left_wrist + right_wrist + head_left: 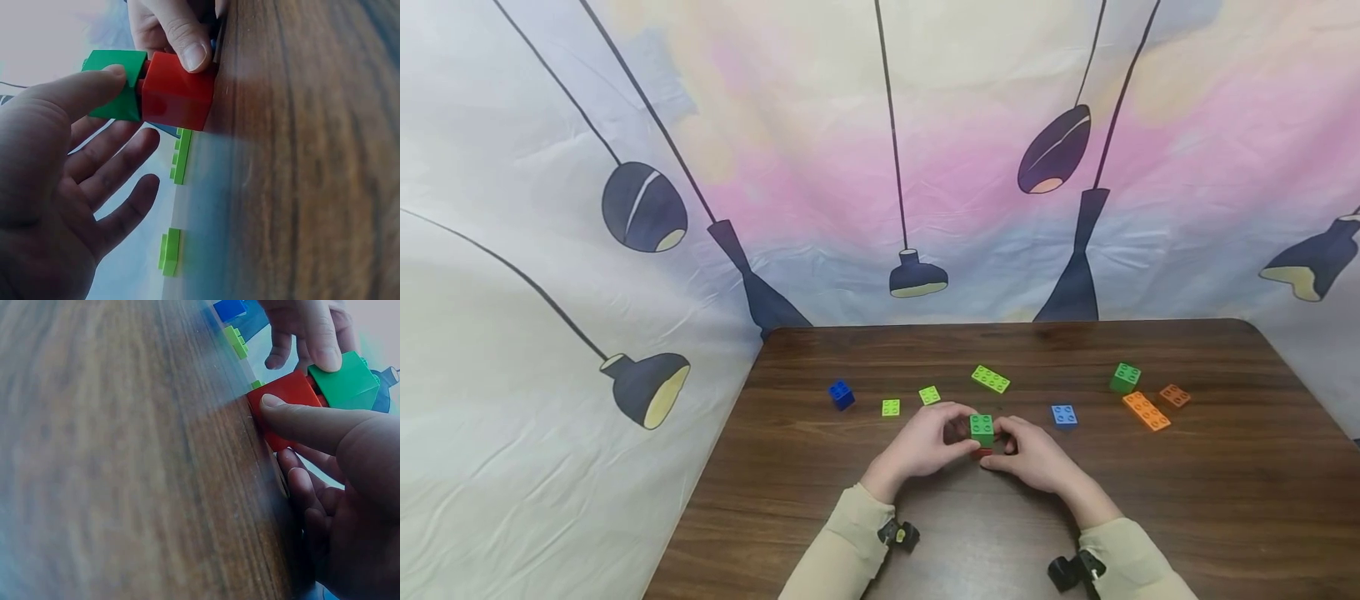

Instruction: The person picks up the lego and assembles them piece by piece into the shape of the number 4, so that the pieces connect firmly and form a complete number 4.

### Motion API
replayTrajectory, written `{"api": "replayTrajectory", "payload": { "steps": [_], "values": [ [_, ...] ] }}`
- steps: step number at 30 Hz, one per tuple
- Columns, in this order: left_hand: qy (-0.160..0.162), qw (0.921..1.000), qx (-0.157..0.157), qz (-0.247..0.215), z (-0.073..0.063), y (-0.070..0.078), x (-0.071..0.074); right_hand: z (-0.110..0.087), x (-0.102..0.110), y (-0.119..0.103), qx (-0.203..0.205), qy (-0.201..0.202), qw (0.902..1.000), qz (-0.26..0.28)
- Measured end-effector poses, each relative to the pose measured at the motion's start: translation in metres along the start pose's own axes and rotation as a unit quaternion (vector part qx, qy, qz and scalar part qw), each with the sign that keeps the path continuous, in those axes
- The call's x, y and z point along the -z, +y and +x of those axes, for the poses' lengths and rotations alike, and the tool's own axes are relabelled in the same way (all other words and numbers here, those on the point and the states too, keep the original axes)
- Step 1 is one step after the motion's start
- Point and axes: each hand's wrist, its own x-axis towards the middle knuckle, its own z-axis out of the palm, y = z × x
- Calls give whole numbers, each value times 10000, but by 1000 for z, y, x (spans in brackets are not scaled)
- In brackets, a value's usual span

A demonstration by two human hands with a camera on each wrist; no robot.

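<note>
My left hand [928,440] pinches a green brick [981,427] between thumb and fingers. Directly beneath it a red brick [178,94] stands on the table, and my right hand [1030,454] holds that one with the thumb on its near face. In the left wrist view a narrow gap with red studs shows between the two bricks, so the green one sits over the studs but is not flush. The right wrist view shows the same gap, with the left thumb on the green brick and the right thumb [294,419] on the red.
On the brown table [790,500], a dark blue brick [841,395] and lime bricks [990,379] lie left and behind the hands. To the right are a light blue brick [1063,416], another green brick [1125,377] and orange bricks [1146,411]. A printed cloth [820,125] hangs behind.
</note>
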Motion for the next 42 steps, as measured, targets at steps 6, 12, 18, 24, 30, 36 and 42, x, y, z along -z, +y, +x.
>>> {"api": "replayTrajectory", "payload": {
  "steps": [6,12,18,24,30,36,42],
  "values": [
    [68,9994,70,347,-1,3,-1,0,0,-1,-25,-14,10000,-20],
    [98,9991,54,404,-1,3,-5,0,-1,0,-8,-3,10000,-50],
    [121,9997,199,88,0,2,-9,0,0,0,-14,-17,10000,-25],
    [89,9986,477,-205,1,6,-6,0,-1,0,-62,-16,10000,36],
    [-72,9993,359,-80,1,6,-2,0,-1,-1,-148,-4,9999,50],
    [-77,9995,270,152,0,8,-1,-1,-1,-1,-167,-14,9999,42],
    [-25,9995,293,113,0,10,0,0,-1,-1,-157,-35,9999,32]
  ]
}}
